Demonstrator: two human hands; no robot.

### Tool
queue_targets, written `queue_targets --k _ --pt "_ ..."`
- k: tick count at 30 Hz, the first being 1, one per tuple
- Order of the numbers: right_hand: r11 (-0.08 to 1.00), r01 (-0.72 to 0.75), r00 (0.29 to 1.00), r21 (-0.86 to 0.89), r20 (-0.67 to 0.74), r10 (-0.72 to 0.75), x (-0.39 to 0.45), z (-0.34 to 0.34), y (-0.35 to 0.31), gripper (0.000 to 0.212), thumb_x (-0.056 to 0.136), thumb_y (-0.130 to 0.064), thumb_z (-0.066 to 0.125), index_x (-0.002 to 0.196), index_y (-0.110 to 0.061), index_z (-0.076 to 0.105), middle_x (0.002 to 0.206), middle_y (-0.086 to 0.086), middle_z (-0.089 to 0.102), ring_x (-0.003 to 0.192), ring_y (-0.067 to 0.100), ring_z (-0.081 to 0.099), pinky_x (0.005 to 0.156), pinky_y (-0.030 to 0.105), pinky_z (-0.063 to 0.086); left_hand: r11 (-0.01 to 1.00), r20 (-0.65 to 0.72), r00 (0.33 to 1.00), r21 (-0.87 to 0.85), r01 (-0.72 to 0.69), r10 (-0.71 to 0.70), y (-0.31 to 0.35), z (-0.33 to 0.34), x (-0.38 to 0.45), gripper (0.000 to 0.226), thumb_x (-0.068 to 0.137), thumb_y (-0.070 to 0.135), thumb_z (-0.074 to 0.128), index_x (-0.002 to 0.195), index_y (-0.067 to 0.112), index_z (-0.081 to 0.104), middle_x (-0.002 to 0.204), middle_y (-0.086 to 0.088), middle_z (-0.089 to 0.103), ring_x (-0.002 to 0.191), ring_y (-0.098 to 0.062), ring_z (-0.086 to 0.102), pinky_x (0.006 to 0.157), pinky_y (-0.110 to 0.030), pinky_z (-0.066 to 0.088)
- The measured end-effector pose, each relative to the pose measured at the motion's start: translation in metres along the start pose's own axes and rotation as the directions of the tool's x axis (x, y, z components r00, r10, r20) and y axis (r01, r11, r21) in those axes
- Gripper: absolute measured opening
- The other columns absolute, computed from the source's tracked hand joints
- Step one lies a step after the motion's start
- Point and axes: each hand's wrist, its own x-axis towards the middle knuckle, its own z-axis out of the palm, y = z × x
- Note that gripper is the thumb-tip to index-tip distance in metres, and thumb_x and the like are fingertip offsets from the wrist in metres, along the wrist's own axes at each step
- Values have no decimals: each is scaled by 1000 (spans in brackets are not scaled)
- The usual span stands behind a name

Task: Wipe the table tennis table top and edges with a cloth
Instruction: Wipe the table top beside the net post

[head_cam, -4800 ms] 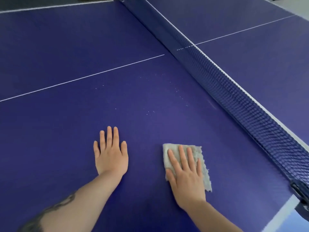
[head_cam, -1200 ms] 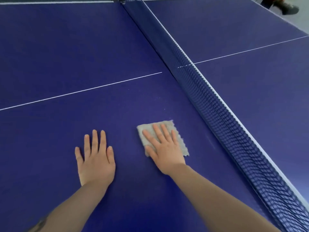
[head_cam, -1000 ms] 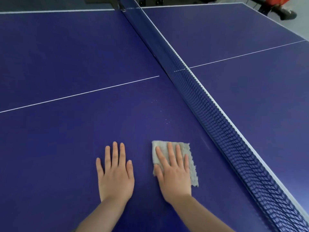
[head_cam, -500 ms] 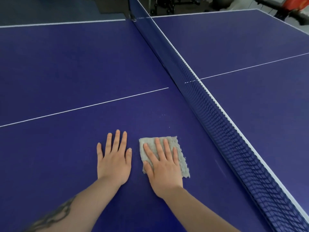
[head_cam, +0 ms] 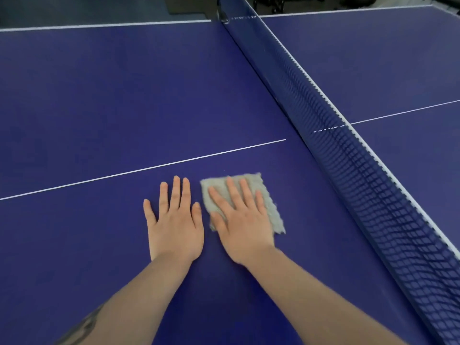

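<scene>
Your right hand (head_cam: 242, 220) lies flat with straight fingers on the grey cloth (head_cam: 270, 202), just near of the centre line (head_cam: 149, 169) on the bench (head_cam: 112, 95), left hand (head_cam: 174, 220) flat and empty alongside; keep even pressure, overlap strokes, stay off the net (head_cam: 373, 195).

Only 1 view, the head camera, looks forward and steeply down from above the near half of the table tennis table (head_cam: 99, 95), close over both forearms. It faces across the table's width toward the far side edge, with the net (head_cam: 373, 195) running diagonally along the right.
</scene>
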Motion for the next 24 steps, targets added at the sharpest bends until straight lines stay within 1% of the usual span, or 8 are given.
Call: queue_targets --k 2,4,6,9,10,15,20,24 --pt "999 47 999 -1 27 -47 42 -1 -8 54 103 -51 7 154 -43 -7 165 -5 -17 150 20 -23 120 42 -17 1000 -2 1000 0 23 -23 -3 1 0 59 100 41 1 152 23 -19 160 7 -21 147 -14 -22 120 -47 -8" --pt "1000 13 999 -22 32 -13 78 -4 0 53 106 -47 14 156 -42 -3 166 -3 -14 151 22 -19 121 45 -13 999 -3 999 8 32 -32 -5 1 1 60 100 41 2 152 23 -19 161 6 -20 147 -15 -21 121 -47 -6" --pt "990 -140 990 -26 21 141 92 -12 25 54 106 -46 14 157 -39 -3 166 -1 -13 151 25 -17 121 47 -12 1000 9 1000 15 25 -25 -4 0 2 60 99 42 0 152 23 -20 161 6 -20 148 -16 -20 121 -48 -5" --pt "927 -375 927 -21 -7 375 67 -14 53 55 105 -48 11 157 -38 -6 166 1 -15 151 27 -18 120 49 -15 999 37 999 46 11 -13 -3 -2 3 60 98 43 -2 153 24 -19 162 4 -18 149 -20 -18 121 -52 -4" --pt "927 -374 927 -35 -5 374 55 -13 51 55 105 -49 10 156 -39 -7 165 1 -17 151 28 -19 120 51 -15 998 48 999 63 -4 1 -4 -2 2 60 97 43 -3 153 26 -19 162 3 -17 149 -22 -18 120 -54 -4" --pt "991 -130 989 -32 67 131 63 -20 42 57 102 -58 17 155 -47 -1 165 1 -17 149 27 -23 116 62 -13 979 128 978 98 -178 165 19 -1 -5 59 94 49 -6 150 38 -22 162 5 -20 148 -22 -22 115 -66 -3" --pt "907 -417 909 57 26 417 47 -23 85 66 97 -67 21 156 -45 -1 163 10 -22 148 29 -27 113 66 -14 956 175 959 151 -250 223 57 10 -35 62 92 55 -9 148 36 -28 159 2 -27 147 -25 -25 111 -70 -2" --pt "826 -556 828 98 -24 560 0 -19 97 66 98 -66 17 156 -44 -3 164 12 -20 149 30 -25 114 67 -12 958 184 957 137 -252 226 56 12 -49 65 88 56 -12 148 36 -27 161 2 -23 147 -25 -22 112 -69 -2"
